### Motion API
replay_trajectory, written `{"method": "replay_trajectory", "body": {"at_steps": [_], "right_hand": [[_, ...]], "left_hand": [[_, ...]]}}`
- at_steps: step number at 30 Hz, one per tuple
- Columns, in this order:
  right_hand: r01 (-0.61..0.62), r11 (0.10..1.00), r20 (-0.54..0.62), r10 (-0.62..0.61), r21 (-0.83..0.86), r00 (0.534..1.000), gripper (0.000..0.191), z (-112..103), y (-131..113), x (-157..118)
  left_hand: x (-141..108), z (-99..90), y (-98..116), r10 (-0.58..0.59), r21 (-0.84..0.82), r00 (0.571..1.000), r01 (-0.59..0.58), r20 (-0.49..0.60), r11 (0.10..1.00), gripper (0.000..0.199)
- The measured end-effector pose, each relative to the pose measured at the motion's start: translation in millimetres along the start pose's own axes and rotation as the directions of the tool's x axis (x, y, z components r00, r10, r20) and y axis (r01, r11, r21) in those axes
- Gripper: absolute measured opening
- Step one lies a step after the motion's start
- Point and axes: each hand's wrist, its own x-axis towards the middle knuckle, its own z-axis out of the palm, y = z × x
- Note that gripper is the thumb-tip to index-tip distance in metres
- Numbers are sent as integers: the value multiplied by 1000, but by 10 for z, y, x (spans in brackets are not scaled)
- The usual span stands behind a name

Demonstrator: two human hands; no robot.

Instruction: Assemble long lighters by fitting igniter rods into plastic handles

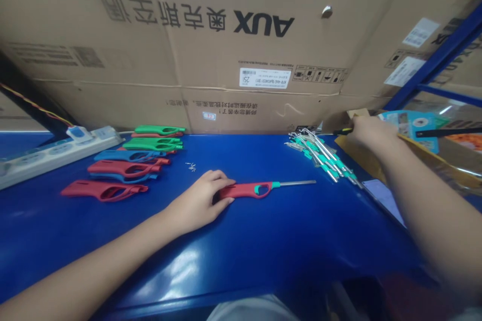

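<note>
My left hand (209, 195) is closed round the handle end of a red gas lighter (244, 190). The lighter lies level on the blue table, its teal trigger and long metal tube pointing right. At the far right, my right hand (371, 133) reaches to the edge of an open carton, fingers curled down. A thin black and yellow tool (343, 131) sticks out beside its fingers; the grip is largely hidden. Between the hands lies a pile of metal lighter tubes with teal parts (320, 155).
Red, blue and green lighter shells (126, 169) lie stacked at the left, near a white power strip (56, 149). Tiny pale pins (191, 166) are scattered behind my left hand. A phone (383, 200) lies under my right forearm. A large cardboard wall (211, 55) closes off the back.
</note>
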Motion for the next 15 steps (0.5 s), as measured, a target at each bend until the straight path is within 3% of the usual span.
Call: {"method": "replay_trajectory", "body": {"at_steps": [1, 2, 4, 5, 7, 9, 10, 12, 15], "right_hand": [[-94, 994, -11, 94, -55, 996, 30, -109, -89, -13], [-272, 952, -53, 267, -139, 962, 23, -210, -201, -34], [-303, 942, -118, 288, -142, 951, 20, -364, -469, -92], [-286, 951, -168, 265, -118, 950, 22, -406, -614, -123], [-115, 991, -359, 133, 71, 924, 21, -412, -913, -178], [19, 927, -389, 139, 375, 911, 18, -322, -1221, -222], [55, 826, -337, 167, 562, 927, 17, -252, -1381, -244], [83, 513, -175, 134, 854, 975, 21, -89, -1712, -298], [50, 136, -40, -74, 989, 996, 31, 158, -2205, -414]], "left_hand": [[0, 9, 3, 0, -1, 1000, 0, -8, 1000, 34], [-1, 18, 7, 3, -2, 1000, -3, -17, 1000, 34], [-11, 33, 18, 13, -5, 1000, -14, -28, 1000, 34], [-18, 39, 25, 19, -8, 999, -19, -33, 1000, 34], [-37, 48, 40, 36, -11, 999, -37, -35, 999, 35], [-55, 56, 54, 56, -7, 998, -56, -31, 998, 35], [-63, 61, 59, 66, -6, 997, -66, -27, 998, 36], [-76, 74, 63, 87, -5, 996, -87, -16, 996, 36], [-89, 99, 53, 114, -11, 993, -114, -17, 993, 37]]}}
